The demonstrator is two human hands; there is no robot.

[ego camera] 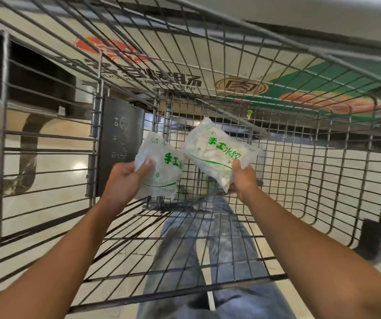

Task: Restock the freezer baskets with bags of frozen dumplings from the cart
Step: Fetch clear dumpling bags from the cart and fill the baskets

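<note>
Both my arms reach into the wire cart (311, 180). My left hand (122, 180) grips one clear bag of frozen dumplings (161, 166) with green print, thumb on its upper left corner. My right hand (242, 178) grips a second bag of dumplings (214, 153) by its lower right end, holding it tilted, a little higher than the first. The two bags overlap slightly in the middle. Both are lifted above the cart's wire floor (184, 238). No freezer basket is in view.
The cart's wire walls close in on the left (46, 157), far end and right. A dark panel (118, 141) hangs on the far left corner. Beyond stands a cabinet front with printed signage (208, 72). My legs in jeans (219, 261) show through the floor.
</note>
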